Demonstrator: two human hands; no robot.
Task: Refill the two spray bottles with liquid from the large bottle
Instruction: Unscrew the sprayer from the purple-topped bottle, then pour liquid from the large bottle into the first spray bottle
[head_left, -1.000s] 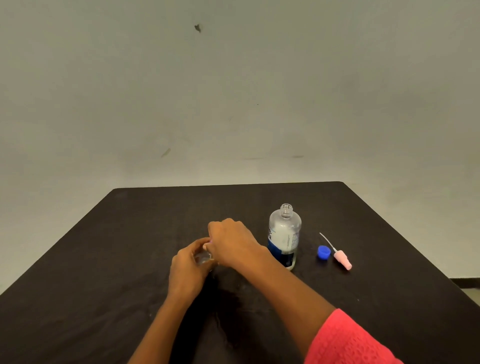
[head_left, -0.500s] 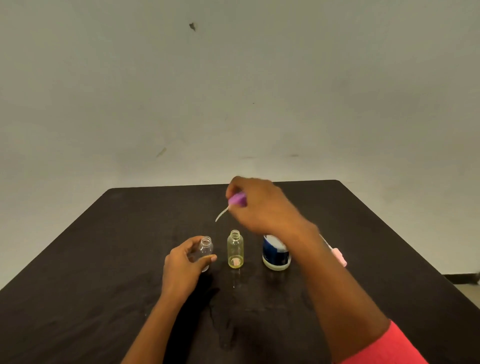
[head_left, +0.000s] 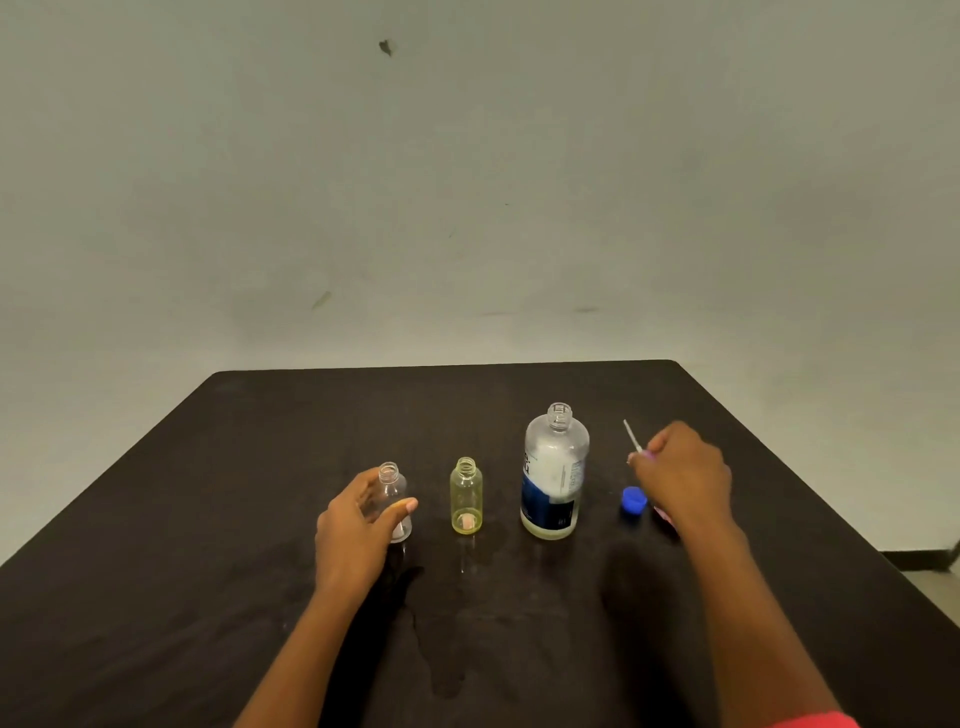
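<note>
Clear plastic bottle (head_left: 396, 480) in curled L hand (head_left: 358, 530) fingers (head_left: 404, 506); thin-tubed pump (head_left: 632, 436) pinched by R hand (head_left: 688, 480) fingers

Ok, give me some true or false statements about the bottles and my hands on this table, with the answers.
1. The large bottle stands upright with no cap on. True.
2. The left hand grips the large bottle. False: it holds the clear small bottle.
3. The right hand holds a spray head, its tube pointing up. True.
4. The blue cap lies left of the large bottle. False: it lies to its right, on the table.
5. The yellow small bottle stands between the clear one and the large bottle. True.
</note>
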